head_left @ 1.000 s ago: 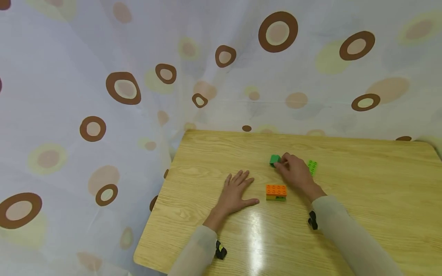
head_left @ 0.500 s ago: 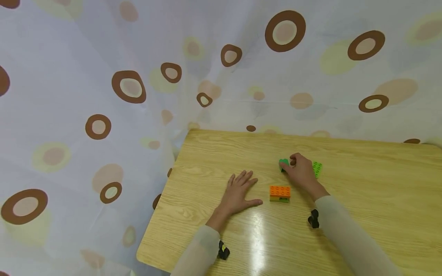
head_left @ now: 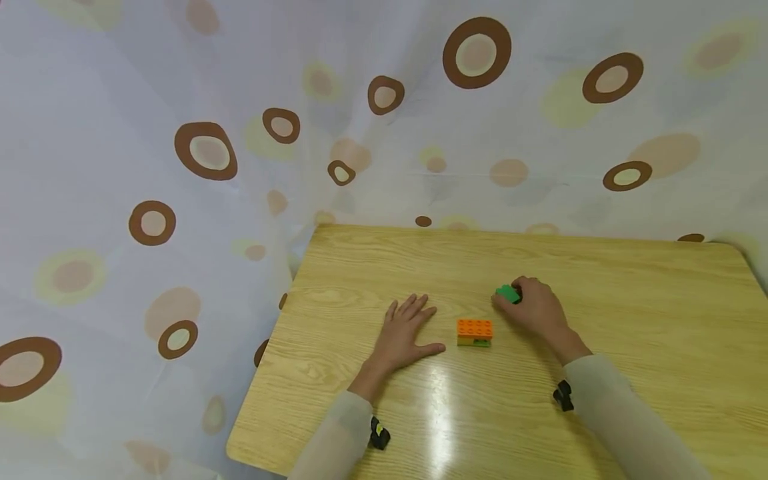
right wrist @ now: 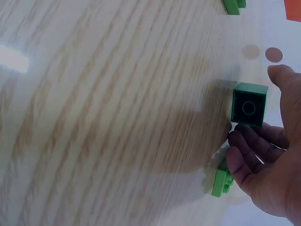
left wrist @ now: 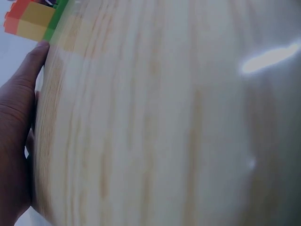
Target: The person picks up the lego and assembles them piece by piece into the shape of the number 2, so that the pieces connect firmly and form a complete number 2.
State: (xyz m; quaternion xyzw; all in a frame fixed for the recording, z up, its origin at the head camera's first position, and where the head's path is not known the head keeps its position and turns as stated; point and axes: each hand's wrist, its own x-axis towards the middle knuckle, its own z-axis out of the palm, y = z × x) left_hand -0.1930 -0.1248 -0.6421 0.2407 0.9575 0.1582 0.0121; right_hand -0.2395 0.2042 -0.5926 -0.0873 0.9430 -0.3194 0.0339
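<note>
In the head view my right hand holds a dark green toy brick between thumb and fingers. The right wrist view shows the brick's hollow underside facing the camera, with the fingers curled below it. My left hand rests on the table with its fingers spread, its thumb pointing at a small stack of toy bricks. That stack has an orange brick on top, a yellow one under it and a green layer at the bottom.
A light green studded brick lies by my right fingers in the right wrist view, hidden behind the hand in the head view. The wooden table meets a patterned curtain along its back and left sides.
My right hand has moved the dark green brick to the right and turned it. The hand now covers the light green brick in the head view. My left hand stays put.
</note>
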